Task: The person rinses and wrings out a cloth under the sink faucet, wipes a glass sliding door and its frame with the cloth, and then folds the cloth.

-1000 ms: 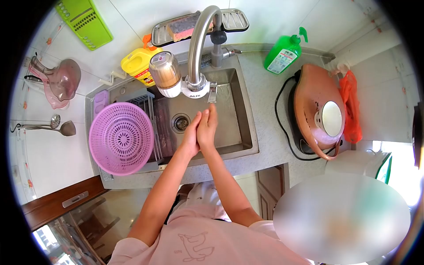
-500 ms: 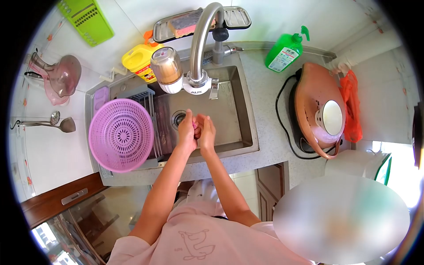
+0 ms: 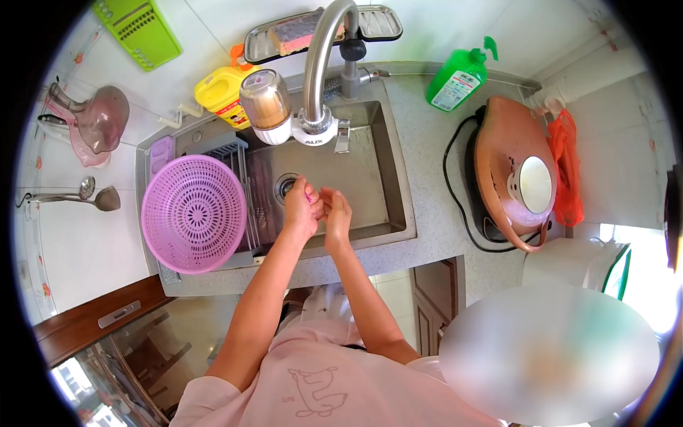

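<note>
Over the steel sink (image 3: 370, 167), my left hand (image 3: 302, 212) is closed with its fingers curled in. A small pink thing (image 3: 309, 198) peeks out between thumb and fingers; most of it is hidden, so its kind does not show. Beside it, my right hand (image 3: 337, 217) is loosely cupped with the fingers stretched out and the palm facing the left hand. Its fingertips are very near the left fingers; whether they touch I cannot tell. Beyond the hands, the faucet (image 3: 314, 92) with its white filter head (image 3: 314, 134) stands over the basin; no running water is visible.
At the sink's left sits a purple colander (image 3: 194, 213) beside a grey rack (image 3: 238, 167). Behind are a yellow bottle (image 3: 217, 92) and a sponge (image 3: 302, 32) on a shelf. To the right stand a green pump bottle (image 3: 457, 82) and a brown-lidded pan (image 3: 501, 164) with a cord.
My hands have moved slightly apart, and the left fingers have curled more around the pink thing. The view has shifted a little; the other objects stay put.
</note>
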Motion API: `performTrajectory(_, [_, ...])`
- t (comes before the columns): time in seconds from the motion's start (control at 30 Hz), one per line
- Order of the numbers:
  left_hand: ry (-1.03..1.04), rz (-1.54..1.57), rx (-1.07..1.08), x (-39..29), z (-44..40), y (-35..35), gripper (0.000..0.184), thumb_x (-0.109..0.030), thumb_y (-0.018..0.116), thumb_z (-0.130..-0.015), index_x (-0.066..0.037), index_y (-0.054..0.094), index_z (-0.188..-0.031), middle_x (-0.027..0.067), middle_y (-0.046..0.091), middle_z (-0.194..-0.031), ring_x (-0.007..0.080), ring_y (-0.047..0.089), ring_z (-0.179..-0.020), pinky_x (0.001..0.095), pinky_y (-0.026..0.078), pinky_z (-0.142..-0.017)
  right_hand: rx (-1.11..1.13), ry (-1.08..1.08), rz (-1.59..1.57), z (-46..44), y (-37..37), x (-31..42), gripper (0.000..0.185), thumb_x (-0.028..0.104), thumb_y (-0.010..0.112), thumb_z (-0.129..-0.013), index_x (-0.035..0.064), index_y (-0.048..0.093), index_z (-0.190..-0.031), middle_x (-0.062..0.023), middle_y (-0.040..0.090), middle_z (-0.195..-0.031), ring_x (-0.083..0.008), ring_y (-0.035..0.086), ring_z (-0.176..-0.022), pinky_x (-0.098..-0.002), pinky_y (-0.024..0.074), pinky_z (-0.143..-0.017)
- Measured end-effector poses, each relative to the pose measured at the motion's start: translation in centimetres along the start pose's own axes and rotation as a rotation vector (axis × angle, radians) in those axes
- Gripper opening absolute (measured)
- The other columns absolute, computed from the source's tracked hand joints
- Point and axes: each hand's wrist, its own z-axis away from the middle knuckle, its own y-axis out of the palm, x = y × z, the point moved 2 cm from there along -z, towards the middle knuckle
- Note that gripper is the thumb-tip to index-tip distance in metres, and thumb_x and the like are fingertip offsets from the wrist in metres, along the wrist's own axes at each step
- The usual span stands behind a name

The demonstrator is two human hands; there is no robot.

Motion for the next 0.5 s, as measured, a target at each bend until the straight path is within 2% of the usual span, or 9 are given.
performTrajectory(0.1, [0.040, -0.016, 0.078, 0.3, 0.4, -0.4, 0.044, -0.037, 0.045, -0.105, -0.017, 0.041, -0.066, -0.0040, 0.036, -0.056, 0.0113, 0.031, -0.045, 0.0299, 0.025, -0.044, -0.022, 0.000, 0.011, 0.1, 0.6, 0.8, 0.046, 0.035, 0.041, -0.107, -0.0016, 0.055, -0.131, -0.0102, 0.064, -0.111, -0.0189, 0.060, -0.098, -0.0332, 0.0476, -0.088])
performTrajectory(0.2, [0.322, -0.200, -0.020, 2.1, 0.8, 0.1, 0.041, -0.037, 0.049, -0.105, -0.015, 0.051, -0.070, -0.0019, 0.050, -0.063, 0.0114, 0.045, -0.056, 0.0284, 0.038, -0.053, -0.023, 0.013, 0.022, 0.4, 1.6, 2.3, 0.052, 0.040, 0.044, -0.105, -0.0004, 0.052, -0.137, -0.0112, 0.063, -0.118, -0.0191, 0.059, -0.106, -0.0327, 0.0460, -0.093])
performTrajectory(0.23, [0.308, -0.328, 0.015, 2.3, 1.3, -0.2, 0.038, -0.038, 0.048, -0.107, -0.009, 0.064, -0.090, 0.0024, 0.063, -0.084, 0.0124, 0.057, -0.077, 0.0291, 0.047, -0.072, -0.016, 0.016, 0.024, 0.2, 1.8, 2.6, 0.054, 0.042, 0.045, -0.105, -0.0001, 0.051, -0.139, -0.0117, 0.062, -0.121, -0.0193, 0.058, -0.110, -0.0325, 0.0454, -0.095])
performTrajectory(0.3, [0.448, -0.500, 0.060, 2.8, 3.5, 1.3, 0.041, -0.039, 0.044, -0.108, -0.003, 0.063, -0.110, 0.0049, 0.063, -0.102, 0.0134, 0.058, -0.095, 0.0292, 0.047, -0.086, 0.047, 0.038, -0.033, -0.3, 1.7, 2.5, 0.058, 0.043, 0.046, -0.104, -0.0017, 0.049, -0.140, -0.0134, 0.059, -0.132, -0.0197, 0.054, -0.120, -0.0319, 0.0427, -0.102])
performTrajectory(0.33, [0.438, -0.503, 0.143, 2.8, 3.4, 1.1, 0.050, -0.041, 0.038, -0.109, -0.002, 0.051, -0.137, 0.0091, 0.056, -0.134, 0.0181, 0.052, -0.124, 0.0315, 0.039, -0.106, 0.079, -0.041, -0.008, 0.0, 1.6, 2.4, 0.058, 0.044, 0.046, -0.104, -0.0019, 0.049, -0.141, -0.0134, 0.058, -0.133, -0.0195, 0.055, -0.120, -0.0316, 0.0432, -0.101])
performTrajectory(0.37, [0.462, -0.562, 0.127, 2.8, 3.5, 1.0, 0.053, -0.045, 0.036, -0.109, -0.005, 0.048, -0.142, 0.0085, 0.053, -0.139, 0.0178, 0.049, -0.128, 0.0311, 0.038, -0.108, 0.111, -0.121, 0.019, 0.3, 1.4, 2.3, 0.059, 0.044, 0.046, -0.104, -0.0022, 0.049, -0.141, -0.0135, 0.058, -0.135, -0.0193, 0.055, -0.120, -0.0312, 0.0437, -0.101])
performTrajectory(0.4, [0.486, -0.618, 0.109, 2.7, 3.5, 0.9, 0.057, -0.049, 0.034, -0.108, -0.008, 0.045, -0.146, 0.0079, 0.050, -0.144, 0.0174, 0.047, -0.131, 0.0308, 0.036, -0.110, 0.110, -0.036, -0.030, 1.7, 1.7, 3.1, 0.052, 0.038, 0.049, -0.105, -0.0035, 0.055, -0.136, -0.0134, 0.061, -0.132, -0.0179, 0.058, -0.117, -0.0300, 0.0463, -0.099])
performTrajectory(0.5, [0.393, -0.610, 0.113, 2.8, 1.8, -0.6, 0.068, -0.059, 0.028, -0.105, -0.013, 0.036, -0.154, 0.0067, 0.043, -0.152, 0.0179, 0.042, -0.138, 0.0305, 0.033, -0.113, 0.079, -0.045, -0.024, 2.5, 1.5, 3.0, 0.036, 0.024, 0.053, -0.105, -0.0037, 0.063, -0.125, -0.0121, 0.068, -0.118, -0.0162, 0.063, -0.106, -0.0280, 0.0502, -0.092])
